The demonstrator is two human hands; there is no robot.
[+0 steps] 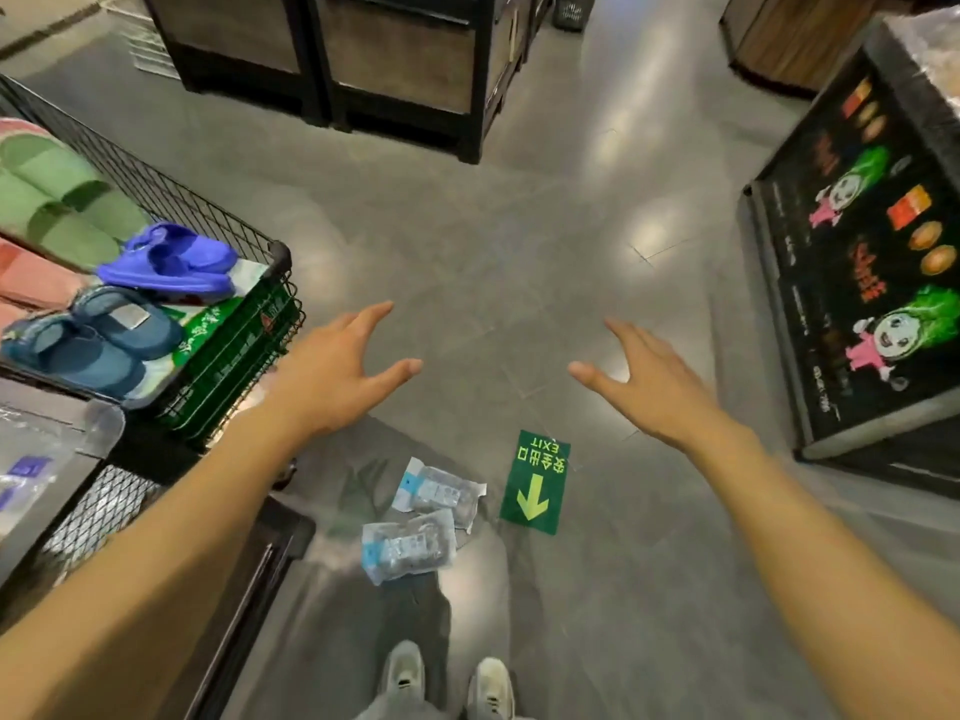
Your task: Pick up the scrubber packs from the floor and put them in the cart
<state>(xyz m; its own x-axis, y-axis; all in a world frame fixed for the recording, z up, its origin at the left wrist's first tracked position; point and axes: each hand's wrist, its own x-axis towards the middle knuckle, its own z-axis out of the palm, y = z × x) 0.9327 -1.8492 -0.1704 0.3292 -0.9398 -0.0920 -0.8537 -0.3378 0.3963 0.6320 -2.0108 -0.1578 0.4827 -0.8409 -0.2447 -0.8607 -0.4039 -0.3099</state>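
Two clear plastic scrubber packs with blue labels (426, 517) lie flat on the grey tiled floor (519, 262), touching, just ahead of our grey shoes (447, 678). Their long axes run roughly left to right, blue ends leftward. Our left hand (337, 371) and right hand (649, 381) hover above, fingers spread, grasping nothing. A black wire cart (104, 506) stands at left, beside a green exit sign (535, 491).
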